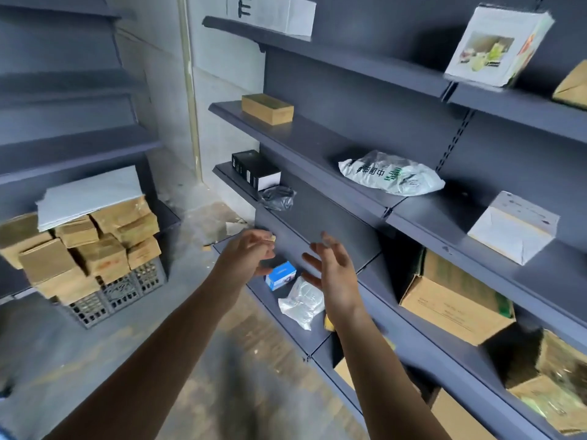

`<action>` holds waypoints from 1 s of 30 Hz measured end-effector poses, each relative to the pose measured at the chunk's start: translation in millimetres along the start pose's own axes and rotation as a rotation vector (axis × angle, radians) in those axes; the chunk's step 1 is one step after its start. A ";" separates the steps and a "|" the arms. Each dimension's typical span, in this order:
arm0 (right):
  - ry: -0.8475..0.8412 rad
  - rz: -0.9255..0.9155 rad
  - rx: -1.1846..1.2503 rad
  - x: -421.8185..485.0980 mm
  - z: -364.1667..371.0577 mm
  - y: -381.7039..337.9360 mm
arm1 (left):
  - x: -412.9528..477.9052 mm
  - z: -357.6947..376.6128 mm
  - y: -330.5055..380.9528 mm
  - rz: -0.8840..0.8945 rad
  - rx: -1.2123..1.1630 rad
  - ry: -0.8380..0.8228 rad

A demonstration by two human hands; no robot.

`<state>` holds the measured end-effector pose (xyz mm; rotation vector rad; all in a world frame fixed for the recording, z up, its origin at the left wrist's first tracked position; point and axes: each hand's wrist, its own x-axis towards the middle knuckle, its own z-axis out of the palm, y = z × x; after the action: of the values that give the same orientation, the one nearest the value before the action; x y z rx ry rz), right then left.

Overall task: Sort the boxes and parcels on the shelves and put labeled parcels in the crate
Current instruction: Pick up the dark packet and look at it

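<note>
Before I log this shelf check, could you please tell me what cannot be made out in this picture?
Head view:
crate: inside hidden by stacked cardboard boxes.
white plastic parcel: print blurred, no label readable.
brown box: cut off by right edge.
left hand: motion blur hides whether it pinches anything.

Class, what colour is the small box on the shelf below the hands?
Blue and white small box, seen in the head view.
</note>
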<state>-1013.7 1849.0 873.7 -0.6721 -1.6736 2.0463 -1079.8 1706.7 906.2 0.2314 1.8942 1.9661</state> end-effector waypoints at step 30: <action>0.302 0.164 -0.079 372.6 144.2 129.0 | 499.1 -44.8 -64.1 -0.313 0.458 -0.322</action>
<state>-1399.7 1931.4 730.7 -1.1177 -1.5725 1.8766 -1538.8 1861.7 763.1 0.3322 1.9919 1.1988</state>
